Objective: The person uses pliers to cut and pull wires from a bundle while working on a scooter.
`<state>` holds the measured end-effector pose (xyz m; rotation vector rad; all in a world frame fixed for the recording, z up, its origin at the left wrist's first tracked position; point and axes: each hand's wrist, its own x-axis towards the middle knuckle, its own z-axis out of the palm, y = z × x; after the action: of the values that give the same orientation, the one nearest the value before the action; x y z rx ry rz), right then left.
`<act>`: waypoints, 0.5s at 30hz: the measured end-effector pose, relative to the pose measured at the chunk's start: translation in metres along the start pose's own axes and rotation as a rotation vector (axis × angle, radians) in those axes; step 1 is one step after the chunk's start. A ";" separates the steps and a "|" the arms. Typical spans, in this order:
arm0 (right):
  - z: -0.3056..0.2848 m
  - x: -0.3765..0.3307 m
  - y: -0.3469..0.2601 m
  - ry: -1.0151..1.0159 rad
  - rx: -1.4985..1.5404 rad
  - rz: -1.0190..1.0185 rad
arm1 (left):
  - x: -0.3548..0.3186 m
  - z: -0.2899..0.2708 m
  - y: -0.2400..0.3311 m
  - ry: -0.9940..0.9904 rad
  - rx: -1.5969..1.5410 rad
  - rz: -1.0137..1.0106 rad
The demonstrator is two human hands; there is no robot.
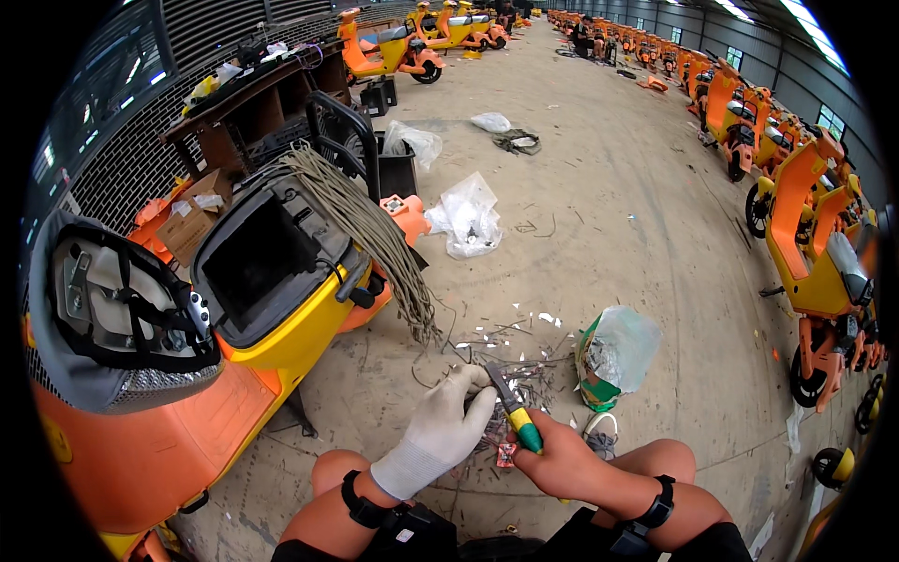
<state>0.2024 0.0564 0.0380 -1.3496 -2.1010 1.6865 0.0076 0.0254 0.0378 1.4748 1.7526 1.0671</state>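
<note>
My right hand (568,459), bare, is wrapped round the yellow-and-green handle of a knife (518,412). The knife's flat grey blade points up and away to the left, its tip close to the fingertips of my left hand (437,434). That hand wears a white knitted glove, its thumb and forefinger curled together; what they pinch, if anything, is too small to make out. Below both hands, dark wire scraps (536,382) and white bits litter the concrete floor. A small red-and-white piece (507,455) lies between my hands.
At left stands a yellow-and-orange scooter (309,323), its seat (131,318) tipped back and a cable bundle (361,225) draped over it. An open green-and-white bag (613,356) stands to the right. Clear plastic (468,215) lies ahead. Parked scooters (796,225) line the right side.
</note>
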 end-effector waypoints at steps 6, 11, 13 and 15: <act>0.002 -0.002 -0.004 0.006 -0.039 -0.011 | -0.004 -0.004 0.001 0.005 0.032 -0.001; 0.003 -0.004 -0.005 0.060 -0.024 -0.047 | -0.002 -0.007 0.000 -0.054 -0.071 -0.073; 0.004 -0.002 -0.004 0.063 -0.073 -0.043 | -0.001 -0.009 -0.005 -0.102 -0.166 -0.137; 0.005 -0.001 -0.001 0.075 -0.106 -0.067 | 0.000 -0.009 -0.008 -0.139 -0.262 -0.191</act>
<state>0.1995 0.0525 0.0380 -1.3318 -2.1948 1.4950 -0.0040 0.0233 0.0348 1.1674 1.5554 1.0253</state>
